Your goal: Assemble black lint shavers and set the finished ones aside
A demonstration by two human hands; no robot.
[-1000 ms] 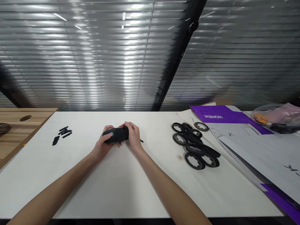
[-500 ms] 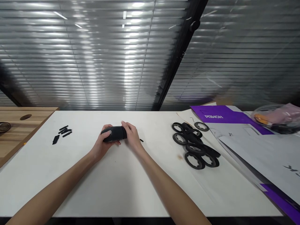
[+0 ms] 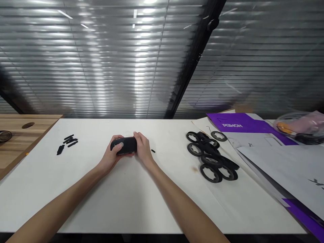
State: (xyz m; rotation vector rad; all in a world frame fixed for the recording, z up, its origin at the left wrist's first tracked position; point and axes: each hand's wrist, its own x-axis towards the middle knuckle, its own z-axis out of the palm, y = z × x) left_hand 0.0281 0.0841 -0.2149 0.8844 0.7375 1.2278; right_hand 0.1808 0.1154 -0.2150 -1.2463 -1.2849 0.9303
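Observation:
Both hands hold a black, rounded, oblong object (image 3: 129, 144) just above the white table; its exact kind I cannot make out. My left hand (image 3: 112, 153) wraps round its left end, thumb on the upper face and fingers beneath. At the right end my right hand (image 3: 142, 145) is closed on it, covering that end. A small black piece (image 3: 153, 151) lies on the table just right of my right hand. Farther left lie several thin black strips (image 3: 71, 139) and a short, wider black piece (image 3: 60, 150).
On the right is a heap of black notched rings (image 3: 211, 173), one ring (image 3: 218, 136) slightly apart. Beyond are purple-and-white printed sheets (image 3: 233, 125) and a clear plastic bag (image 3: 301, 126). A wooden board (image 3: 25, 141) stands at left; blinds (image 3: 113, 67) hang behind the table.
The object has turned slightly in my hands, and the seam seen near its right end no longer shows. My left thumb sits farther right on it. The view has shifted slightly.

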